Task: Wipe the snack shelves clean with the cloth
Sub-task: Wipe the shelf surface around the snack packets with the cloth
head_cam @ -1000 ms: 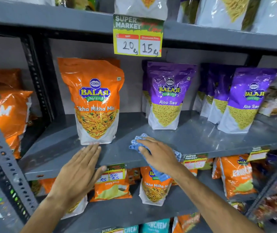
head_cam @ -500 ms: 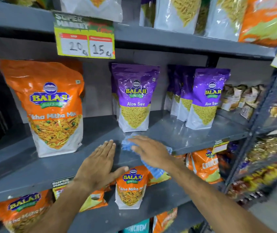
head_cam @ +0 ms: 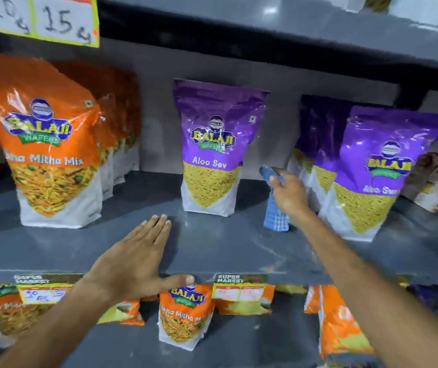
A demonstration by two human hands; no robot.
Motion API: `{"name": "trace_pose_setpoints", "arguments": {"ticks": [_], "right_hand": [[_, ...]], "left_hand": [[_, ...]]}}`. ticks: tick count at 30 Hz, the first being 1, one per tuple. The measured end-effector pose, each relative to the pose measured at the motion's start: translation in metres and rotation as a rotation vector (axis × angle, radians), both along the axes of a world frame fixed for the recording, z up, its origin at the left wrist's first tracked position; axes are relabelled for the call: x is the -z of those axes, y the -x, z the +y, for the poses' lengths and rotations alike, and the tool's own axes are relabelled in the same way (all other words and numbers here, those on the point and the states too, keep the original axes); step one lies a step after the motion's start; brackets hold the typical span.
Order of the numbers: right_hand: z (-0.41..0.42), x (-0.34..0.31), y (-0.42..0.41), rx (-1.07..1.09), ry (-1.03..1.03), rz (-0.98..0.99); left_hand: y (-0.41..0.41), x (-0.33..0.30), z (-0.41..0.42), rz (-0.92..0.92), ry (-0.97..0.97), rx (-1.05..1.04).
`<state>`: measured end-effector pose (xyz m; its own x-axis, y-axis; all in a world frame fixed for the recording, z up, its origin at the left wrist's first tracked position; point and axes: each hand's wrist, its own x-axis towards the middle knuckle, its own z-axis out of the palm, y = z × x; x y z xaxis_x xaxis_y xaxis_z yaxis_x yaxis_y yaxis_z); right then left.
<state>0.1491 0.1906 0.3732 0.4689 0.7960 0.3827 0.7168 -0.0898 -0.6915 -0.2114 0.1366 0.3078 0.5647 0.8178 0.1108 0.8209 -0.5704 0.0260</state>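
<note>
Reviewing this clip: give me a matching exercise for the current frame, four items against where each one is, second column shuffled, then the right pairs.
Items
1. left hand
2. blue checked cloth
3. orange Tikha Mitha Mix bag
4. price tag

Places
A. hanging from the upper shelf edge
B. flat on the grey shelf front
C. held in the right hand
D. standing at the shelf's left

Pairs: 1-B, 2-C, 3-D, 4-A

Plain grey wall (head_cam: 159, 102) behind racking
</note>
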Motion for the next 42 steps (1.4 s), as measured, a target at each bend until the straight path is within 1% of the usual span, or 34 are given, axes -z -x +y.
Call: {"name": "trace_pose_setpoints", "arguments": {"ticks": [2, 4, 5, 7, 8, 9, 10, 11, 12, 14, 18, 27, 29, 31, 32, 34, 36, 38, 39, 42], "right_hand": [[0.041, 0.010, -0.016, -0.031, 0.114, -0.086], [0.066, 0.019, -0.023, -0.111, 0.289, -0.272], [0.075, 0.019, -0.025, -0.175, 0.352, -0.336], [0.095, 0.015, -0.027, -0.308, 0.414, -0.353], [0.106, 0.015, -0.030, -0.342, 0.424, -0.369], [0.120, 0.022, -0.038, -0.361, 0.432, -0.362], [0.139, 0.034, -0.051, -0.364, 0.438, -0.399], [0.166, 0.055, -0.070, -0.378, 0.435, -0.399], [0.172, 0.063, -0.075, -0.396, 0.427, -0.411], [0.147, 0.057, -0.062, -0.410, 0.411, -0.401], [0.060, 0.028, -0.020, -0.366, 0.421, -0.412], [-0.079, 0.036, 0.030, -0.408, 0.335, -0.458], [-0.109, 0.036, 0.038, -0.445, 0.324, -0.446], [-0.138, 0.035, 0.045, -0.531, 0.315, -0.430], [-0.151, 0.034, 0.045, -0.583, 0.315, -0.394], [-0.172, 0.029, 0.038, -0.680, 0.298, -0.252], [-0.183, 0.021, 0.024, -0.642, 0.232, -0.130], [-0.184, 0.017, 0.005, -0.525, 0.187, -0.095], [-0.180, 0.019, -0.004, -0.469, 0.207, -0.124], [-0.158, 0.035, -0.013, -0.340, 0.336, -0.328]], "left_hand": [[-0.002, 0.000, 0.000, -0.002, 0.009, -0.010], [-0.002, 0.000, -0.002, 0.015, 0.013, -0.021], [-0.001, 0.001, -0.001, 0.022, 0.019, -0.026], [0.000, 0.000, 0.001, 0.018, 0.037, -0.034], [0.000, 0.000, 0.002, 0.016, 0.047, -0.037], [0.001, 0.001, 0.003, 0.022, 0.055, -0.037], [0.001, 0.001, 0.003, 0.028, 0.058, -0.037], [0.001, 0.000, 0.003, 0.033, 0.059, -0.039], [0.001, 0.000, 0.003, 0.035, 0.061, -0.040], [0.001, -0.002, 0.002, 0.038, 0.062, -0.039], [-0.001, -0.005, -0.001, 0.024, 0.079, -0.040], [-0.002, -0.014, -0.010, 0.023, 0.114, -0.033], [-0.002, -0.013, -0.010, 0.027, 0.114, -0.033], [-0.001, -0.013, -0.011, 0.023, 0.118, -0.027], [0.000, -0.012, -0.011, 0.017, 0.116, -0.022], [0.000, -0.011, -0.010, 0.009, 0.101, -0.010], [0.001, -0.009, -0.008, 0.007, 0.091, -0.002], [0.001, -0.007, -0.006, 0.007, 0.094, -0.006], [0.001, -0.007, -0.006, 0.008, 0.097, -0.008], [0.000, -0.007, -0.003, 0.016, 0.094, -0.010]]}}
